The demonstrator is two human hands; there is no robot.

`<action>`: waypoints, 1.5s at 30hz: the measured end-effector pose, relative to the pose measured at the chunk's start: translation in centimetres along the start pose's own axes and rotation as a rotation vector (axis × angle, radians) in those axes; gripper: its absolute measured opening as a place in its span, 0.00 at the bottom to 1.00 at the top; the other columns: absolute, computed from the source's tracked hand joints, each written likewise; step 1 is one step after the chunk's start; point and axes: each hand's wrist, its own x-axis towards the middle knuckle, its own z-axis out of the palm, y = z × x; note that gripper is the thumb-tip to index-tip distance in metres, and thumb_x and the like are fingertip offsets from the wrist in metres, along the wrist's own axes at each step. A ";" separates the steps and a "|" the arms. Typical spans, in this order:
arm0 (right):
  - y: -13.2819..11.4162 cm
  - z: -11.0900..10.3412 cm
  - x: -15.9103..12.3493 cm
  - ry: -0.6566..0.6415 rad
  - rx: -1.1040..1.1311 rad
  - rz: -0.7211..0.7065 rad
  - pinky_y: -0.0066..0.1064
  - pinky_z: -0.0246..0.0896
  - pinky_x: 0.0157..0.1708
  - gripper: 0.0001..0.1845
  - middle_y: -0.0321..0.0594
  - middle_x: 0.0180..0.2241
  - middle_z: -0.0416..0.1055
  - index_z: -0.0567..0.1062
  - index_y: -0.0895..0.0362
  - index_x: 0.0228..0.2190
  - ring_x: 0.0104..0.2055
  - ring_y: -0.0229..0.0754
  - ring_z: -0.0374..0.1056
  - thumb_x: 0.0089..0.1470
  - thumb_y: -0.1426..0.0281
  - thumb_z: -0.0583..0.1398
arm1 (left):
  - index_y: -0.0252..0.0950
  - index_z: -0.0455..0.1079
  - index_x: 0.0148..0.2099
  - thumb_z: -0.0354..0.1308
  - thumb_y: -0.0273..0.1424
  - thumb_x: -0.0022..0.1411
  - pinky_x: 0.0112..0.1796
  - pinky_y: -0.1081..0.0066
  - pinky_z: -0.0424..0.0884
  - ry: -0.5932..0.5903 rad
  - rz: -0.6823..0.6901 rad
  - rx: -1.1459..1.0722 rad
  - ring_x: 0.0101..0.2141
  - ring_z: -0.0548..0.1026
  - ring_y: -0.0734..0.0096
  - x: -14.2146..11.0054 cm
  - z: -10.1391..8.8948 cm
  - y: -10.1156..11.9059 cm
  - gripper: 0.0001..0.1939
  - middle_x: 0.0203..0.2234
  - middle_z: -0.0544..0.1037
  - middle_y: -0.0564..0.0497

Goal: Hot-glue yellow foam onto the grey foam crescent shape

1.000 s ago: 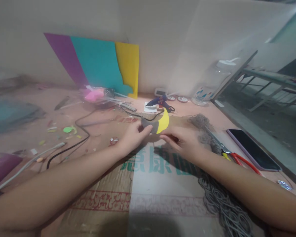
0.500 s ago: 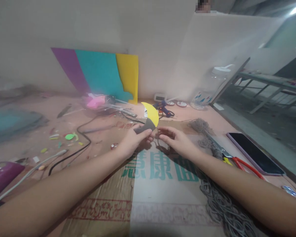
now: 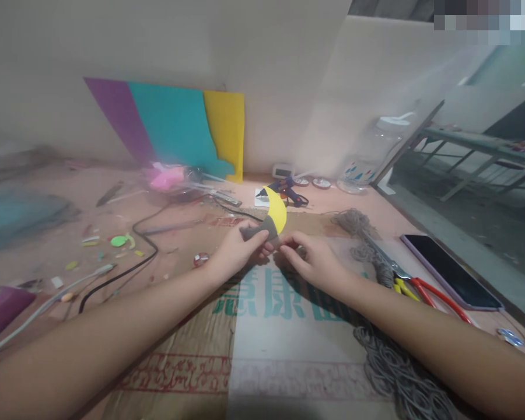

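Shifted slightly to our right since the earlier frame, the yellow-and-grey crescent [image 3: 279, 213] stands raised above the worktop [image 3: 332, 201], in front of a glue gun [image 3: 284, 185]. We grip its grey end in our left hand [image 3: 240, 245], thumb pressed over the front and fingers curled behind. Our right hand [image 3: 317, 256] is at the lower edge, thumb and forefinger drawn close together; we cannot tell whether a strand is caught between them. The curved shape is already cut, and one end bears a grey covering that we judge to be wound yarn; the larger visible stretch, up to the pointed tip, is bare yellow. Grey yarn [image 3: 354, 221] lies heaped beyond our right hand, with more loose coils [image 3: 394, 361] near our right forearm, beside red-handled scissors [image 3: 401, 272] and a phone [image 3: 450, 271]. Our left fingers hide much of the grey end, so its full extent and its finish are unclear, as is the crescent's reverse side. Any link from the coils to the piece is too fine to make out. Our right forearm covers part of the yarn, the coils run off the bottom edge, and blurred blocks mask the upper right corner.
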 end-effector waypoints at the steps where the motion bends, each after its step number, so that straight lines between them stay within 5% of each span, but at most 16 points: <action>1: -0.1 -0.1 -0.1 -0.004 0.000 0.000 0.29 0.60 0.32 0.07 0.37 0.31 0.75 0.73 0.55 0.36 0.31 0.40 0.69 0.59 0.72 0.54 | 0.36 0.57 0.32 0.62 0.39 0.54 0.24 0.74 0.70 0.001 0.006 0.022 0.20 0.74 0.74 0.0 0.0 0.0 0.17 0.21 0.77 0.54; 14: 0.1 -0.4 0.2 0.106 0.216 0.116 0.28 0.63 0.28 0.06 0.37 0.28 0.74 0.72 0.56 0.34 0.29 0.39 0.69 0.58 0.67 0.56 | 0.37 0.58 0.33 0.58 0.38 0.56 0.20 0.77 0.65 -0.006 0.082 0.208 0.19 0.72 0.74 -0.3 -0.2 0.0 0.13 0.19 0.74 0.56; 24: 0.5 -0.5 -0.1 0.073 -0.068 -0.156 0.28 0.61 0.31 0.07 0.39 0.32 0.74 0.74 0.55 0.36 0.31 0.39 0.68 0.59 0.70 0.56 | 0.38 0.60 0.30 0.57 0.36 0.56 0.21 0.76 0.61 -0.030 0.139 0.359 0.18 0.68 0.74 -0.5 -0.2 -0.2 0.10 0.16 0.70 0.58; 31: 0.6 -1.8 0.4 0.236 -0.151 -0.086 0.29 0.59 0.29 0.06 0.37 0.28 0.73 0.75 0.55 0.33 0.27 0.38 0.66 0.58 0.68 0.58 | 0.37 0.62 0.29 0.56 0.35 0.56 0.22 0.75 0.61 -0.126 0.119 0.377 0.18 0.67 0.74 -0.7 0.0 0.1 0.09 0.15 0.68 0.57; 45: 1.5 -2.3 0.7 0.267 -0.343 -0.242 0.26 0.57 0.30 0.04 0.36 0.31 0.73 0.74 0.56 0.33 0.32 0.37 0.67 0.59 0.71 0.58 | 0.33 0.66 0.31 0.57 0.33 0.55 0.21 0.77 0.58 -0.127 0.062 0.383 0.18 0.63 0.78 -0.4 -0.1 0.0 0.07 0.15 0.65 0.59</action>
